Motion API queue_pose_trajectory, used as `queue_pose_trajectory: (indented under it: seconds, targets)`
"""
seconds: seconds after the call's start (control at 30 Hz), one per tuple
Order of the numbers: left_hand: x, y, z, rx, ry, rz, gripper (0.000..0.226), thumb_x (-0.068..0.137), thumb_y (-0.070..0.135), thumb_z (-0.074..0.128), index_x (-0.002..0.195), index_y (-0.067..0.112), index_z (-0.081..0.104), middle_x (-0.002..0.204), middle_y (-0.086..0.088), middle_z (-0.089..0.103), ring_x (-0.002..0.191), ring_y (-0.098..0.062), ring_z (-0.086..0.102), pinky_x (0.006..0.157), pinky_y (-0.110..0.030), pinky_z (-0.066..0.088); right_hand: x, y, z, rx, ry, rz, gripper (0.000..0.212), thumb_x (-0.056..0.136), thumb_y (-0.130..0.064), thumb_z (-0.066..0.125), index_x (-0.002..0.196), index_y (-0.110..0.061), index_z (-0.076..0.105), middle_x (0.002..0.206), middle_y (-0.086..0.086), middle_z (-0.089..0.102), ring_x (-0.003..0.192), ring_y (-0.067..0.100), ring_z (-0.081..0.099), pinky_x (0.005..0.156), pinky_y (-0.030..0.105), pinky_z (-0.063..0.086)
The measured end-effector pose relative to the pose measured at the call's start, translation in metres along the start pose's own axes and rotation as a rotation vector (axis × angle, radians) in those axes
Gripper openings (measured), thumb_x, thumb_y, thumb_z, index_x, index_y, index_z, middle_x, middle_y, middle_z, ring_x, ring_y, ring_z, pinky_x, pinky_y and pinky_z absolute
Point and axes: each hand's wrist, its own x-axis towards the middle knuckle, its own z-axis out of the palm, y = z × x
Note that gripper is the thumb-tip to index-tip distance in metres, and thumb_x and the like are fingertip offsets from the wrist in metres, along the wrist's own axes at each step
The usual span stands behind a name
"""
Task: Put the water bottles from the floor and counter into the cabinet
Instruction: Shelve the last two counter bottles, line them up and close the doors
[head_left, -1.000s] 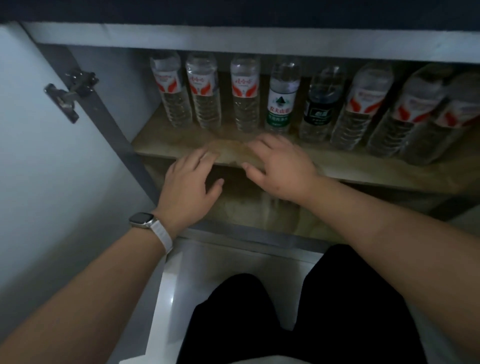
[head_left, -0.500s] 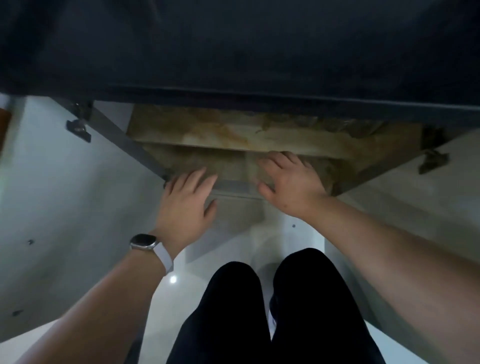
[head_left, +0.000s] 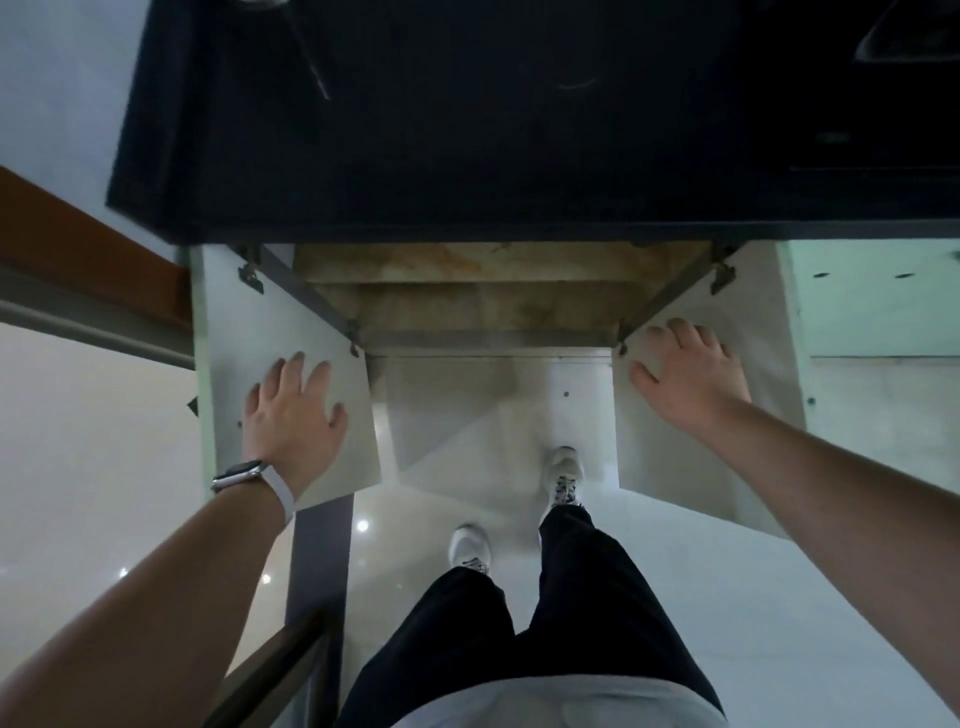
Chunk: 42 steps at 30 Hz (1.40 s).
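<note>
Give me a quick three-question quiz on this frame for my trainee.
1. True or false: the left door and right door of the cabinet are open.
2. Pick one: the left hand is A at the left door, B round a bottle, C on a knee.
3. Fill in: the watch is on the ___ wrist.
Key: 1 true; 2 A; 3 left.
</note>
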Motion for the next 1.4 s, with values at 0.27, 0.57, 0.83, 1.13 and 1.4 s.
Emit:
queue_pose_trajectory:
  seconds: [0.27, 0.57, 0.83, 1.13, 1.4]
  targets:
    - [-0.041, -0.055, 0.004, 0.045, -0.090, -0.141, 0.063, 0.093, 0.039, 0.058, 0.150, 0.023, 0.036, 0.164, -0.012, 0.016, 0.150, -0.037, 0.014, 0.116, -0.055, 0.026, -0.066, 0.018, 0.023, -0.002, -0.079, 0.249, 0.055, 0.091, -0.049, 0.042, 0.135, -0.016, 0.045, 0.136, 0.012, 0.043, 0.123, 0.035, 0.041, 0.097, 0.046, 0.039]
    - [-0.070, -0.074, 0.008, 0.009, -0.188, -0.093, 0.067, 0.089, 0.035, 0.061, 0.149, 0.022, 0.035, 0.162, -0.007, 0.015, 0.135, -0.041, 0.032, 0.101, -0.054, 0.043, -0.107, 0.029, 0.039, -0.055, -0.067, 0.401, 0.057, 0.088, -0.044, 0.048, 0.137, -0.016, 0.042, 0.151, 0.011, 0.027, 0.136, 0.039, 0.026, 0.108, 0.049, 0.029]
    - [-0.082, -0.060, 0.014, -0.052, -0.155, -0.065, 0.060, 0.090, 0.026, 0.063, 0.145, 0.015, 0.043, 0.161, -0.008, 0.020, 0.128, -0.042, 0.037, 0.097, -0.054, 0.046, -0.114, 0.048, 0.034, -0.038, -0.048, 0.486, 0.054, 0.085, -0.039, 0.052, 0.132, -0.013, 0.046, 0.152, 0.006, 0.021, 0.134, 0.038, 0.023, 0.103, 0.050, 0.033]
    - [-0.068, -0.004, -0.003, -0.140, -0.099, 0.105, 0.048, 0.089, 0.034, 0.065, 0.131, 0.012, 0.056, 0.150, -0.012, 0.033, 0.128, -0.039, 0.042, 0.099, -0.050, 0.045, -0.119, 0.022, 0.020, 0.133, -0.047, 0.446, 0.057, 0.089, -0.032, 0.052, 0.141, -0.014, 0.040, 0.152, 0.008, 0.028, 0.131, 0.037, 0.027, 0.099, 0.048, 0.035]
    - [-0.052, 0.033, -0.019, -0.189, -0.152, 0.210, 0.068, 0.081, 0.041, 0.075, 0.139, 0.017, 0.049, 0.152, -0.008, 0.027, 0.133, -0.038, 0.036, 0.102, -0.048, 0.046, -0.106, -0.025, 0.014, 0.310, -0.036, 0.121, 0.049, 0.091, -0.027, 0.051, 0.135, -0.007, 0.043, 0.148, 0.010, 0.032, 0.134, 0.034, 0.023, 0.104, 0.045, 0.034]
